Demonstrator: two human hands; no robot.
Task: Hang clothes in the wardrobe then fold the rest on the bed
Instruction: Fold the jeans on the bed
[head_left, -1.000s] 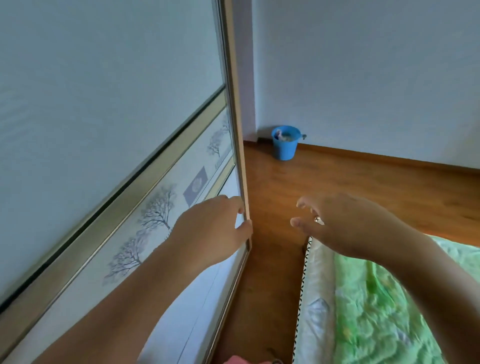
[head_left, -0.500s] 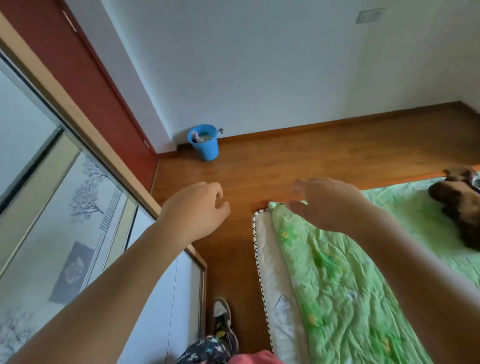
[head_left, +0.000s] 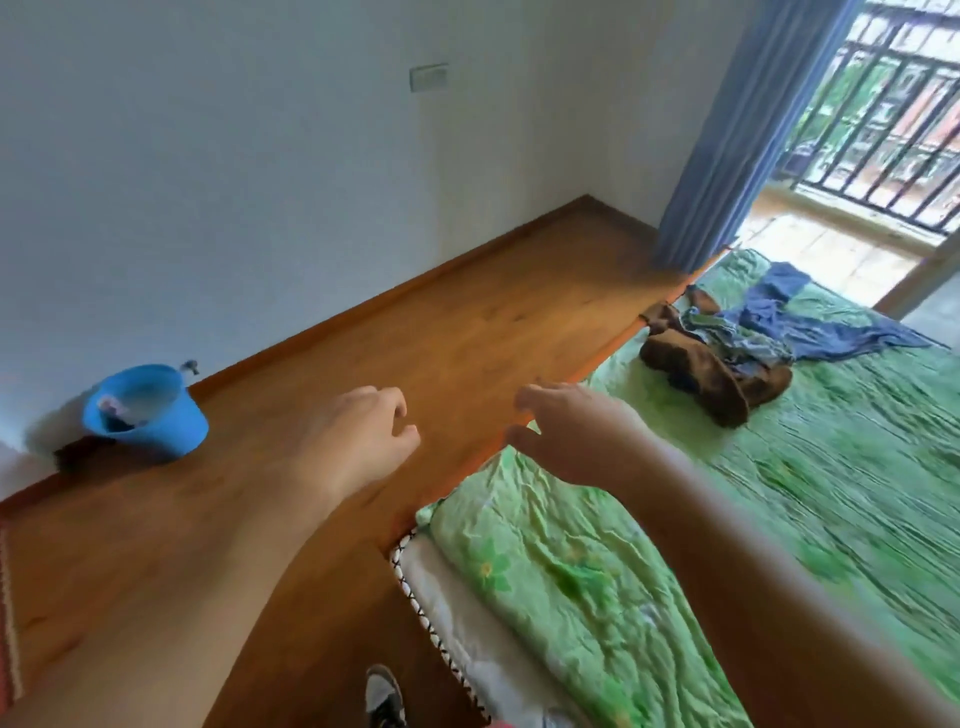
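Both hands are empty, fingers loose and a bit bent. The left hand (head_left: 358, 441) hangs over the floor (head_left: 467, 338), the right hand (head_left: 576, 436) over the edge of the bed (head_left: 857, 493). The clothes (head_left: 701, 374) lie on the bed, well ahead and right of both hands, stretched toward the far right. The right hand is nearer, so it should reach first.

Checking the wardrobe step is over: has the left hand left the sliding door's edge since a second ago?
Yes. The left hand is off the door, now over the wooden floor, right of the blue bucket.
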